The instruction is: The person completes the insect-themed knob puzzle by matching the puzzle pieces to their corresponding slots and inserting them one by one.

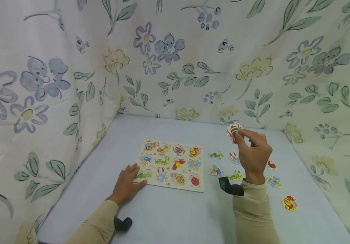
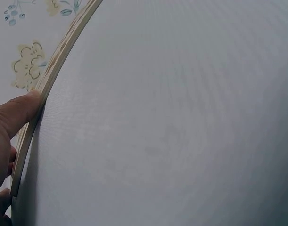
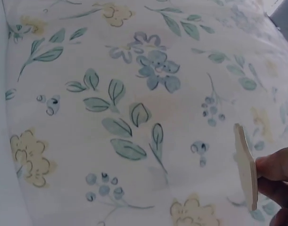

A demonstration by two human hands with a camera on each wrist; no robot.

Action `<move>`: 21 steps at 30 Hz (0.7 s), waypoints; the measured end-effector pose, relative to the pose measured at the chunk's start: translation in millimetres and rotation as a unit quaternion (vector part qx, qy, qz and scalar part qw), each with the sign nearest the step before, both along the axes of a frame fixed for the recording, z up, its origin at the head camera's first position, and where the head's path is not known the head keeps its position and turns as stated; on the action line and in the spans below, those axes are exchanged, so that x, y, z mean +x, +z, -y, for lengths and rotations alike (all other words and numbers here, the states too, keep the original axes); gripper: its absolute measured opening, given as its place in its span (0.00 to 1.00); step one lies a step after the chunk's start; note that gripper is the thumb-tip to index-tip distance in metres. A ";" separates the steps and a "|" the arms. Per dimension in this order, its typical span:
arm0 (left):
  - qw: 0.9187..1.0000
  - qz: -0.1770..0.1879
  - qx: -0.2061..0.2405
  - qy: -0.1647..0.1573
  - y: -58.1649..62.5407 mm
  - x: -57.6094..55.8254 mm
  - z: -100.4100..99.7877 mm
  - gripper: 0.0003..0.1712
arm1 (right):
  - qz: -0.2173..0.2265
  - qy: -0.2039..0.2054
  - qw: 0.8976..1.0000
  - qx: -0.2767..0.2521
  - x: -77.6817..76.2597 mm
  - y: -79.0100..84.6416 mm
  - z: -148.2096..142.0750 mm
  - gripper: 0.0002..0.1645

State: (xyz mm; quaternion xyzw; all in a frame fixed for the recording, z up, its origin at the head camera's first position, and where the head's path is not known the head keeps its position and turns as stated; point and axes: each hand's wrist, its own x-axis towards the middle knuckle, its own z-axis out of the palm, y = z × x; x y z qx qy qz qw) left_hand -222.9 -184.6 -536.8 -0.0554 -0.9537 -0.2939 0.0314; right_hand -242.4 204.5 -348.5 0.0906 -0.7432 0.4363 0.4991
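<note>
My right hand (image 1: pixel 255 152) pinches a spider puzzle piece (image 1: pixel 233 131) between thumb and fingers, raised above the table's far right. In the right wrist view the piece (image 3: pixel 246 169) shows edge-on, its plain wooden back and side visible. A wooden puzzle board (image 1: pixel 169 166) with rows of printed insects lies on the table, left of that hand. Resting at the board's near left corner is my left hand (image 1: pixel 127 183), fingers extended along the left side and thumb at the near edge. The left wrist view shows the thumb (image 2: pixel 23 107) touching the board's edge (image 2: pixel 63 52).
Right of the board lie loose pieces: a green grasshopper (image 1: pixel 216 155), a stag beetle (image 1: pixel 234 158), a blue-winged insect (image 1: pixel 215 170), a caterpillar (image 1: pixel 235 175), a ladybug (image 1: pixel 271 165), a dragonfly (image 1: pixel 274 182) and a red-yellow butterfly (image 1: pixel 289 203). Floral cloth (image 1: pixel 187 91) hangs around the table.
</note>
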 end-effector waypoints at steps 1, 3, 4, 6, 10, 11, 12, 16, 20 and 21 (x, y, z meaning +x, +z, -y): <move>1.000 -0.001 0.001 0.000 -0.4 -0.1 0.1 0.45 | -0.007 0.008 1.000 0.002 -3.6 1.2 4.7 0.05; 1.000 -0.001 0.003 -0.001 -1.4 -0.5 0.3 0.45 | -0.008 0.017 1.000 0.001 -11.1 1.3 14.2 0.05; 1.000 0.000 0.004 0.000 -2.0 -0.8 0.4 0.45 | -0.010 0.022 1.000 0.000 -15.5 0.8 18.7 0.05; 1.000 0.000 0.001 0.000 -2.9 -1.3 0.5 0.45 | -0.020 0.032 0.999 0.007 -27.4 -4.2 23.8 0.05; 1.000 0.002 0.002 0.001 -3.3 -1.6 0.7 0.46 | -0.046 0.054 0.997 0.011 -46.5 -11.4 39.1 0.05; 1.000 0.001 0.002 0.000 -2.9 -1.6 0.6 0.46 | -0.052 0.058 0.997 0.016 -51.0 -13.5 42.8 0.05; 1.000 0.001 0.004 0.000 -2.4 -1.5 0.5 0.46 | -0.058 0.062 0.996 0.017 -55.5 -16.0 46.6 0.04; 1.000 -0.003 0.002 0.000 -1.0 -1.2 0.8 0.45 | -0.080 0.081 0.993 0.019 -72.7 -27.7 61.4 0.04; 1.000 -0.001 0.002 -0.002 -1.1 -0.3 1.6 0.45 | -0.092 0.089 0.992 0.014 -88.3 -43.4 76.5 0.04; 1.000 0.001 0.001 -0.002 -1.2 0.0 1.7 0.45 | -0.093 0.089 0.992 0.015 -91.8 -47.9 80.2 0.04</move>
